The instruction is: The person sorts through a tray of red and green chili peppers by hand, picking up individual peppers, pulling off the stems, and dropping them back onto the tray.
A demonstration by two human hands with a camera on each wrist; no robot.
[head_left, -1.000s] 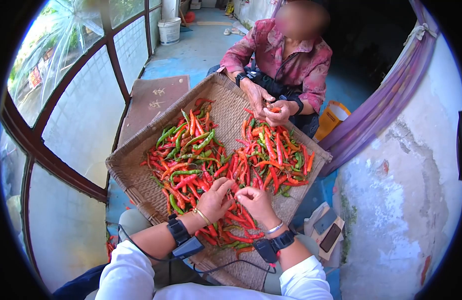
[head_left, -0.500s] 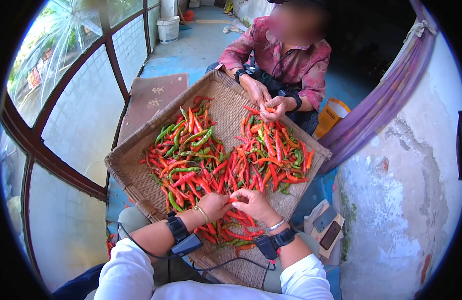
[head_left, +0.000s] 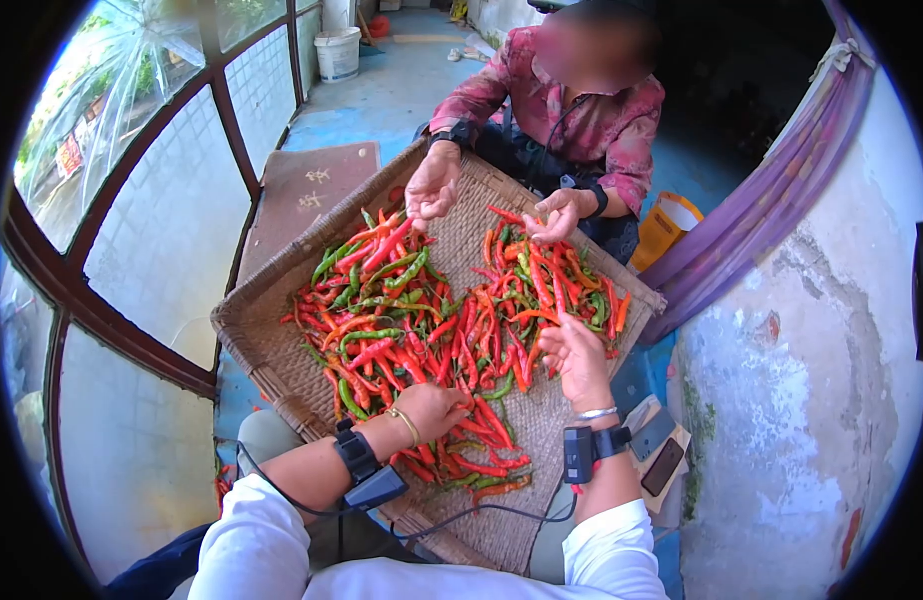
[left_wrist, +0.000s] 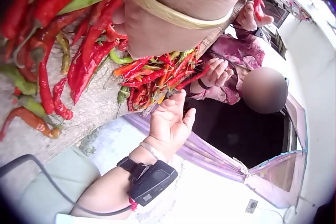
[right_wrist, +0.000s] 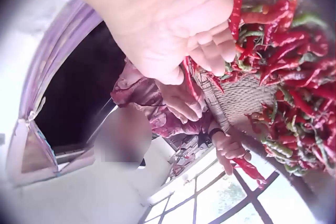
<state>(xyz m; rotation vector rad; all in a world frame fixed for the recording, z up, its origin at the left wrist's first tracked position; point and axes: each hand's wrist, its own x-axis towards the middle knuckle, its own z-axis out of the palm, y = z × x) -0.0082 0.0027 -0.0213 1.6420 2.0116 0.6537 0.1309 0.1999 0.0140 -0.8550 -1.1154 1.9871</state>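
Note:
My left hand (head_left: pixel 430 408) is low over the near chili peppers (head_left: pixel 487 425), its fingertips right at them. In the left wrist view my own wrist hides most of that hand, and I cannot tell whether the fingers pinch a pepper. Over the near edge of the right heap of red chili peppers (head_left: pixel 542 290) is my right hand (head_left: pixel 579 368), palm turned up and fingers loosely bent, nothing gripped. Across the basket (head_left: pixel 272 300), another person's hand (head_left: pixel 434 185) holds a red chili pepper (head_left: pixel 387 245) above the left heap; their other hand (head_left: pixel 559 213) hovers beside the right heap.
The square woven basket has raised sides. Two phones (head_left: pixel 662 468) lie at my right, near the peeling wall (head_left: pixel 792 430). A glazed partition (head_left: pixel 142 200) runs along the left. Beyond are a brown mat (head_left: pixel 302 190), a white bucket (head_left: pixel 337 55) and a yellow bag (head_left: pixel 667 228).
My right hand has left my left hand, where both held a red pepper, and moved up and right. The other person's hands have parted, one carrying a red pepper to the left heap.

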